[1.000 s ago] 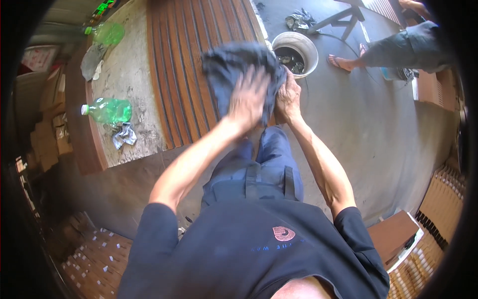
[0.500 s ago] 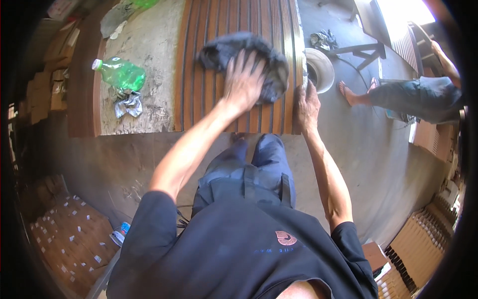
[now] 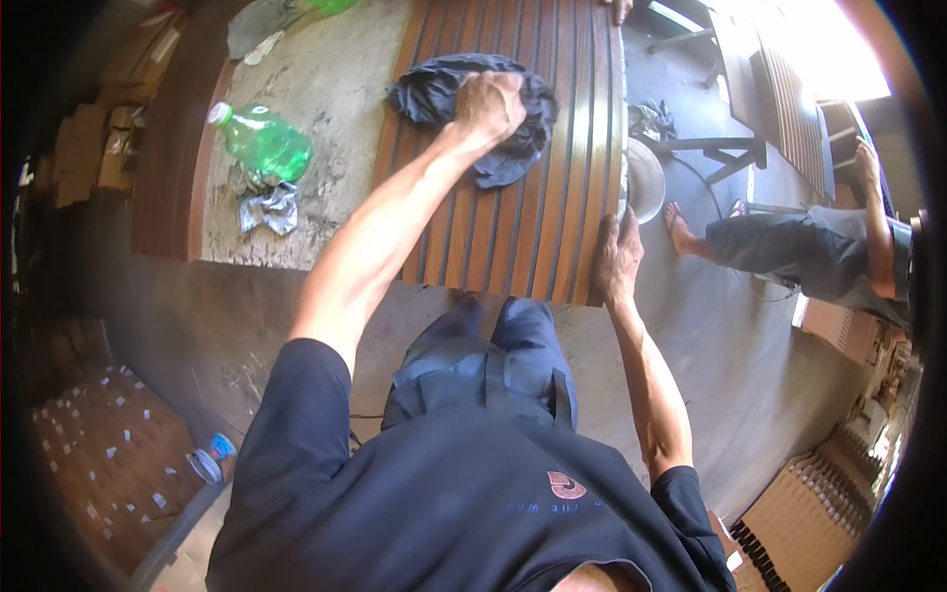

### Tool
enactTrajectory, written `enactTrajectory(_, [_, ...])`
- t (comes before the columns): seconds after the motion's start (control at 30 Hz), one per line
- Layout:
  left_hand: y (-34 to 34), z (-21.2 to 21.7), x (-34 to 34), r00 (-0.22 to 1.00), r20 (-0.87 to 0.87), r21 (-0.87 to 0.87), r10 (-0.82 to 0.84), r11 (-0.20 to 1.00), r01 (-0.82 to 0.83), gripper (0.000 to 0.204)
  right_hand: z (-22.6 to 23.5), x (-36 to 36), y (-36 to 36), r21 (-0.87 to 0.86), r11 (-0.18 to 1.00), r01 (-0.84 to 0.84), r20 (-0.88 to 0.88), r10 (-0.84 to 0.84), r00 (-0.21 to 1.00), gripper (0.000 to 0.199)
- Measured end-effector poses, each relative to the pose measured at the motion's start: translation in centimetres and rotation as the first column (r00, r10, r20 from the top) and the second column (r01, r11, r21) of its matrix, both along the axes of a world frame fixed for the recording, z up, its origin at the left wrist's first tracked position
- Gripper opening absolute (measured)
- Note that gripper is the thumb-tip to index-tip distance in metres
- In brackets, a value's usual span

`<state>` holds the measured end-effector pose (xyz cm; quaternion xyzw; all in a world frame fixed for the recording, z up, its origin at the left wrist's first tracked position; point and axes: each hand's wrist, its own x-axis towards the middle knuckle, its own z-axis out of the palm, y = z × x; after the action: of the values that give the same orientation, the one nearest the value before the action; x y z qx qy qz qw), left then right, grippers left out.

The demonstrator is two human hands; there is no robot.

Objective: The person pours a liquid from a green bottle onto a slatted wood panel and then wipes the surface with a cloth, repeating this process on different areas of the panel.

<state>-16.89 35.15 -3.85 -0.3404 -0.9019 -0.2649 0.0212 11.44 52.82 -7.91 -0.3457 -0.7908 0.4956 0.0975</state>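
A brown slatted wooden panel (image 3: pixel 493 227) lies on a stone-topped table (image 3: pixel 326 109). My left hand (image 3: pixel 490 102) presses down on a dark grey cloth (image 3: pixel 434 94) spread over the panel's far part. My right hand (image 3: pixel 619 259) grips the panel's near right corner, fingers wrapped over its edge.
A green plastic bottle (image 3: pixel 264 144) lies on the table beside crumpled foil (image 3: pixel 268 209). A pale bucket (image 3: pixel 646 180) stands on the floor by the panel's right edge. Another person (image 3: pixel 819 252) sits at the right with bare feet. Cardboard stacks (image 3: pixel 819 513) fill the lower right.
My left hand has pushed the cloth farther along the panel, away from me. My right hand has slid back to the panel's near right corner.
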Motion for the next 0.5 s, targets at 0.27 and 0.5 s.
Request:
enactTrajectory(0.27, [-6.5,6.9,0.9,0.608,0.686,0.728,-0.399,0.386,-0.568,0.031,-1.1,0.1,0.6,0.088,0.996,0.007,-0.005,-0.007,1.0,0.06])
enactTrajectory(0.5, [-19.6,4.8,8.6,0.732,0.603,0.535,0.316,0.521,-0.665,0.046,-0.2,0.3,0.6,0.093,0.996,0.001,-0.02,0.001,1.0,0.062])
